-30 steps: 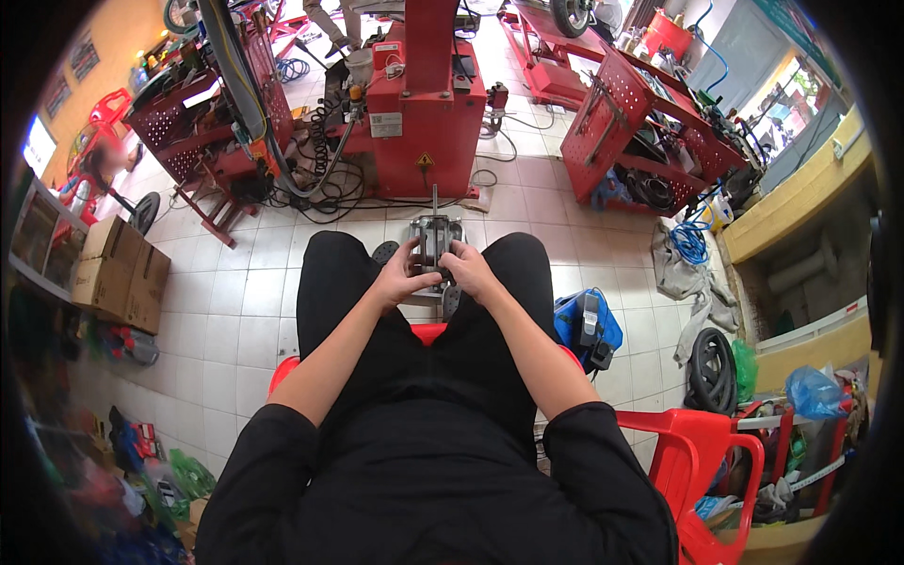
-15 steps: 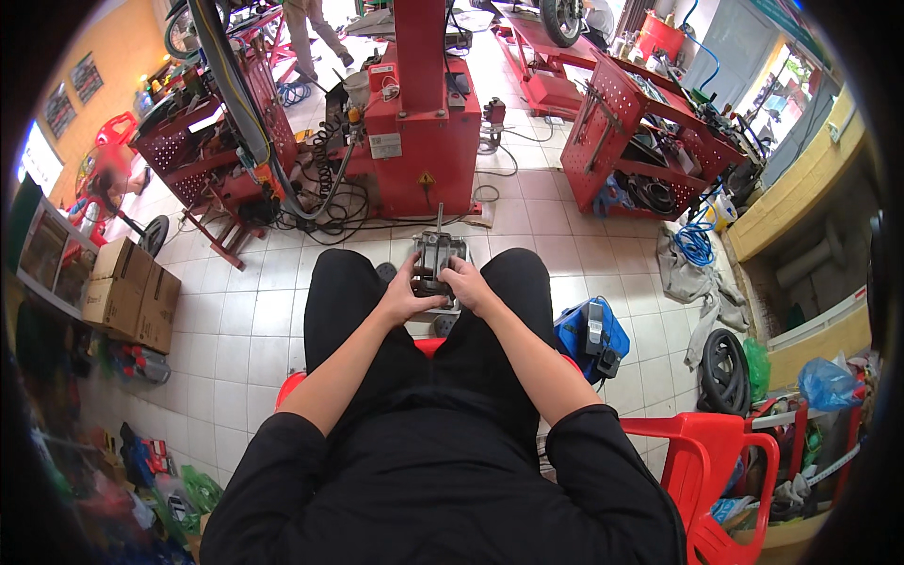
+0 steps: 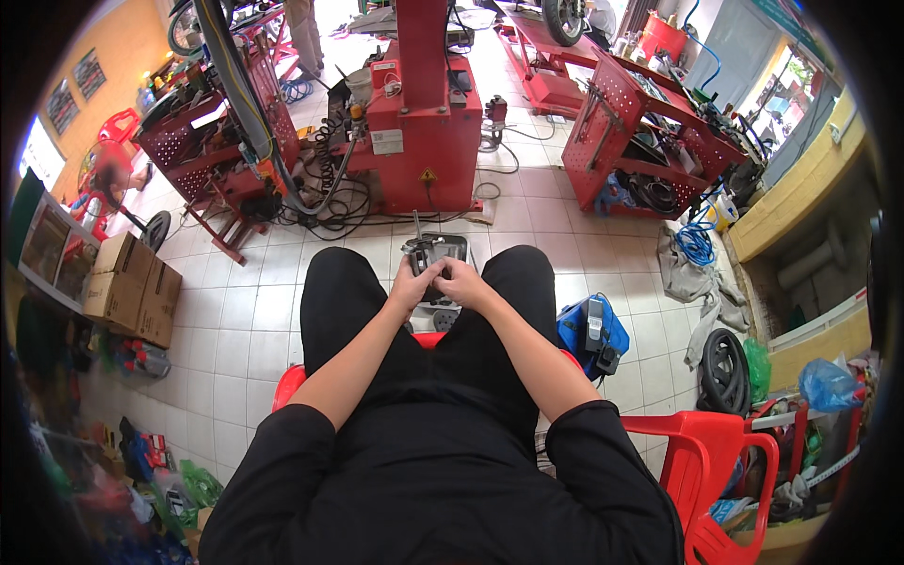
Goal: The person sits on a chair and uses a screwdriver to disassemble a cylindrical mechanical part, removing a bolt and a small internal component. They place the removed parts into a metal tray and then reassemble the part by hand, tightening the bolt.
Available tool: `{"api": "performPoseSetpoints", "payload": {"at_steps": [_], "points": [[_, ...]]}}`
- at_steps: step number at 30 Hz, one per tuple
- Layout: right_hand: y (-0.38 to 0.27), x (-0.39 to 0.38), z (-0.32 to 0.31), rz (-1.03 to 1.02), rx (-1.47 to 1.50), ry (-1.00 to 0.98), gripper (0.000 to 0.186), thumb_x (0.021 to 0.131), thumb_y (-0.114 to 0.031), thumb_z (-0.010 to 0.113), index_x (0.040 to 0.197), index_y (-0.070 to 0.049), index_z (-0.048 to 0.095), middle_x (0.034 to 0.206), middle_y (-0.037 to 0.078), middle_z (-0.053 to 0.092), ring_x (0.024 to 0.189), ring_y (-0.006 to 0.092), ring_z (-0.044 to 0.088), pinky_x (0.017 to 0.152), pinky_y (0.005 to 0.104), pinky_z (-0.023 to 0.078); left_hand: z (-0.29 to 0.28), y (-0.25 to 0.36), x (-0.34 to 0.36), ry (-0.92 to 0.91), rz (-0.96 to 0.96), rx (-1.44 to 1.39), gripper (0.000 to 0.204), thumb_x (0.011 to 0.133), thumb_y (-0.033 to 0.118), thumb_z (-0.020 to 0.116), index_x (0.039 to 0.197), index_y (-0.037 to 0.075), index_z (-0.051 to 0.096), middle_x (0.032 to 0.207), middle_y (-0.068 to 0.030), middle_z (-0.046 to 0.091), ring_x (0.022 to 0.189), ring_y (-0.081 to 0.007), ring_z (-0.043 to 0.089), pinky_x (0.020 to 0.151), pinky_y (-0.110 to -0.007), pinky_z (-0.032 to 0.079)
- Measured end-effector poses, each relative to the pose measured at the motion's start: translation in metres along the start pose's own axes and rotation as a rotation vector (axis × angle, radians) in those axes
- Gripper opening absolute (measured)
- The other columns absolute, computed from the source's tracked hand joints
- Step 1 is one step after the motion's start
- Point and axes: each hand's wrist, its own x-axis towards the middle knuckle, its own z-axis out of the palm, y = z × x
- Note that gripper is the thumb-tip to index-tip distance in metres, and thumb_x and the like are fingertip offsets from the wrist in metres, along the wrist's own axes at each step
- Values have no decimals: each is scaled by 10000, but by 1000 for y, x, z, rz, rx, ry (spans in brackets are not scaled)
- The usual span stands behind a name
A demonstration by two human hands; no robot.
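Observation:
Between my knees I hold a grey metal mechanical part (image 3: pixel 421 252) with a thin rod sticking up from its far left end. My left hand (image 3: pixel 407 285) is closed round its near left side. Close against it, my right hand (image 3: pixel 461 282) pinches at the part's near right side, fingers bent. Its exact kind is too small to tell, and my fingers cover its near portion. Just beyond and below it is a dark-edged grey tray (image 3: pixel 458 241), partly hidden by the part and my hands. A round dark piece (image 3: pixel 443 322) shows below my wrists.
A red machine post and cabinet (image 3: pixel 424 160) stands ahead, with black cables (image 3: pixel 344 221) on the tiles. Red tool carts (image 3: pixel 631 141) flank it. A blue bag (image 3: pixel 593 334) lies by my right knee, a red plastic chair (image 3: pixel 697 471) behind it. Cardboard boxes (image 3: pixel 127 287) stand left.
The metal part has tilted and shifted left, its rod now farther left. My hands have come closer together, and more of the tray shows on the right.

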Motion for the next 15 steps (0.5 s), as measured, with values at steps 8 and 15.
{"api": "performPoseSetpoints", "payload": {"at_steps": [8,15], "points": [[-7,-3,-10,7,91,338,395,844,-356,563,932,28,600,787,198,627,711,267,600,665,373,460,-7,-13,10,18,184,217,552,753,173,768,1184,17,460,979,-84,617,846,-137,596,730,-285,498],[-9,0,-10,61,83,463,499,972,-391,460,730,42,516,572,90,465,573,164,409,552,355,371,2,-13,5,-20,420,357,438,777,65,742,1088,28,436,889,-26,555,740,-90,542,650,-227,472]]}}
